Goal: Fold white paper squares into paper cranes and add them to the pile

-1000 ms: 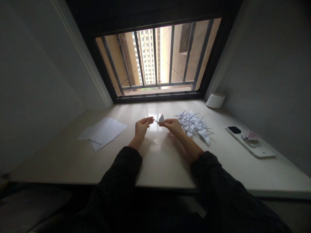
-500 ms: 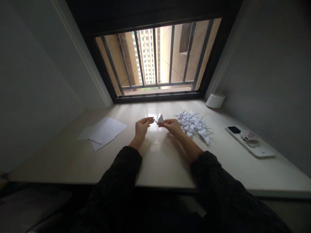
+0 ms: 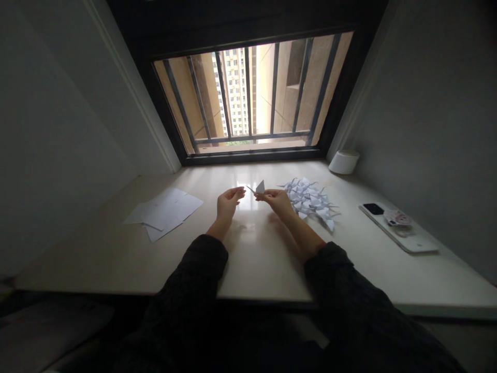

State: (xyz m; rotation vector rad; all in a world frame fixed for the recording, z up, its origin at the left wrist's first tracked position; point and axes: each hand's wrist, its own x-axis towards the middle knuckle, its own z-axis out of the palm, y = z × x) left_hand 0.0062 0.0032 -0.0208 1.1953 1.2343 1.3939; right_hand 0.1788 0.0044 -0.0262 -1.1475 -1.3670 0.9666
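Over the middle of the windowsill, my right hand (image 3: 277, 201) pinches a folded white paper crane (image 3: 260, 187). One flat wing of it points up, and a thin pointed end sticks out toward the left. The rest of its body is hidden behind my fingers. My left hand (image 3: 230, 202) is just left of that thin point, its thumb and fingertips pressed together with a small gap to the paper; nothing shows in them. Close behind my right wrist lies a pile of folded paper cranes (image 3: 308, 198).
Flat sheets of white paper (image 3: 171, 210) overlap on the left of the white sill (image 3: 256, 269). To the right lie a white phone (image 3: 413, 241) with a round grip and, by the wall, a white cylindrical object (image 3: 344, 162). A barred window (image 3: 252, 158) stands behind.
The paper crane in my right hand has moved slightly right and up, away from my left fingertips. My left hand has come off its thin point and barely shifted.
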